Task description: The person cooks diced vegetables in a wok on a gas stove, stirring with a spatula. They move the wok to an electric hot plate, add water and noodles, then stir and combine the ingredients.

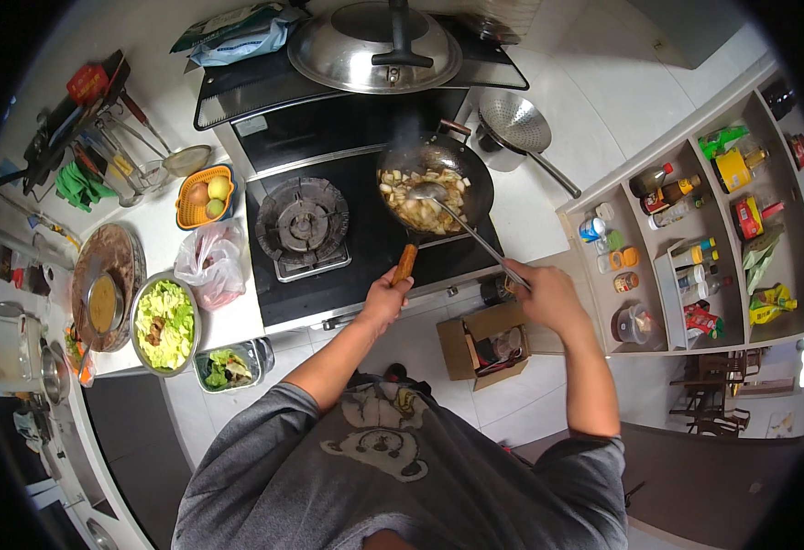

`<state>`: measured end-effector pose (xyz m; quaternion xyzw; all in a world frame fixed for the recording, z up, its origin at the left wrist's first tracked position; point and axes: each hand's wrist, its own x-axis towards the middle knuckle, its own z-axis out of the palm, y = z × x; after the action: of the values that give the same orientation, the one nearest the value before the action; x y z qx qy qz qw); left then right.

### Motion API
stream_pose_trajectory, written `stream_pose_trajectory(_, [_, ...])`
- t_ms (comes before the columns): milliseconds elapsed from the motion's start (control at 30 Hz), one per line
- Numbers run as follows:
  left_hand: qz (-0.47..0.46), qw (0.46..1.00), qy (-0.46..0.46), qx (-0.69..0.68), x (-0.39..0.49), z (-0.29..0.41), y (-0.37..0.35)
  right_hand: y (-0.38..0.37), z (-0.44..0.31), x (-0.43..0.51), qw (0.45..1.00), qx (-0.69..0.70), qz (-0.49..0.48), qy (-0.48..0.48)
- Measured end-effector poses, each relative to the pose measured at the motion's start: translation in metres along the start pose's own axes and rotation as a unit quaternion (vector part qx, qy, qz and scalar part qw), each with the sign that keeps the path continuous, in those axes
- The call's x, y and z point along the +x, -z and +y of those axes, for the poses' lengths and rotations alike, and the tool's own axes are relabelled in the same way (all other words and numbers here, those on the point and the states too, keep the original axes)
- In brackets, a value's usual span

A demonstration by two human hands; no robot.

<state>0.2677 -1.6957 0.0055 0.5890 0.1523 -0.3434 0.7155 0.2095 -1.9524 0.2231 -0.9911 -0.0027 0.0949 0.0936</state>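
A dark wok (479, 180) stands over the right side of the black gas hob (367, 289), holding pale chopped pieces (402, 196) in a brown sauce. My left hand (383, 302) is wrapped around its wooden handle (406, 261). In my right hand (547, 297) is the shaft of a long metal ladle (474, 234). The ladle's bowl lies among the pieces near the middle of the wok, with its underside up. Faint steam rises at the wok's far edge. Any flame beneath the wok is hidden.
Left of the wok sits an uncovered burner (302, 220). A bowl of chopped greens (165, 323), a plastic bag (213, 261) and a fruit basket (185, 206) occupy the left counter. A metal strainer (515, 124) rests at the right. Behind is a large domed lid (347, 55); a cardboard box (457, 350) lies below.
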Motion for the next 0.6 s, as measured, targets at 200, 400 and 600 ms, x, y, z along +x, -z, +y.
stream_pose_trajectory(200, [0.001, 1.000, 0.003, 0.004, -0.004, 0.005, 0.000, -0.010, 0.018, -0.012, 0.994, 0.101, -0.036, 0.013])
stream_pose_trajectory(400, [0.018, 0.999, 0.004, 0.026, -0.009, 0.015, 0.005, -0.083, 0.030, 0.070, 0.958, 0.266, 0.054, -0.094])
stream_pose_trajectory(600, [-0.006, 0.999, -0.006, 0.038, -0.006, 0.014, 0.003, -0.143, 0.034, 0.146, 0.938, 0.334, 0.058, -0.067])
